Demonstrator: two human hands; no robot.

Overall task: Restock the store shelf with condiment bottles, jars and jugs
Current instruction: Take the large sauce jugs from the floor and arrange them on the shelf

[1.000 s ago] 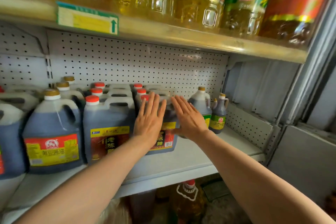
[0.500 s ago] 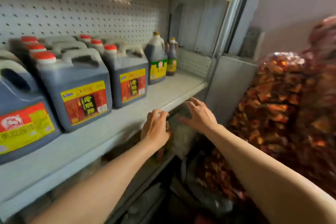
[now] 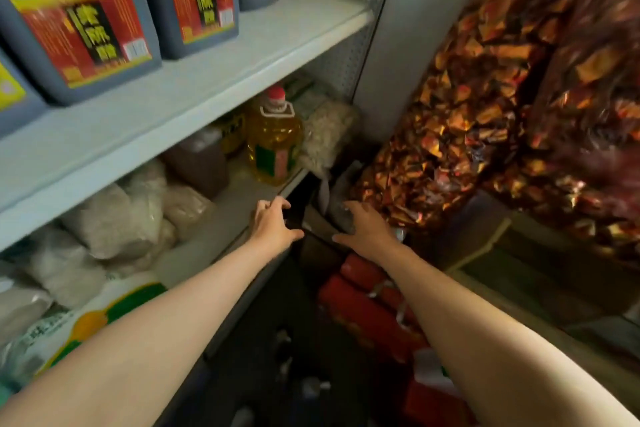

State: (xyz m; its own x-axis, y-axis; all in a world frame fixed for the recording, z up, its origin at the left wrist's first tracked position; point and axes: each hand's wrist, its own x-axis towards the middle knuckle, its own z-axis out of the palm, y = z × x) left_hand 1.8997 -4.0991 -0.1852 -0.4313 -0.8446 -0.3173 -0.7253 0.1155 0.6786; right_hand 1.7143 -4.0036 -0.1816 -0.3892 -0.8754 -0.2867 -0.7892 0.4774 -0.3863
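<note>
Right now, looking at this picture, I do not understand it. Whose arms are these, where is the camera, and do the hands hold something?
There is no machine here. A person wears a wide camera on the head, so you look down along their own two bare arms. The left hand and the right hand reach down past the edge of the lower shelf toward something dark; neither clearly holds anything. On the upper shelf stand dark jugs with red and yellow labels. The lower shelf carries a yellow oil bottle with a red cap, and pale bags. On the right hang big sacks of shiny wrapped snacks.
</note>
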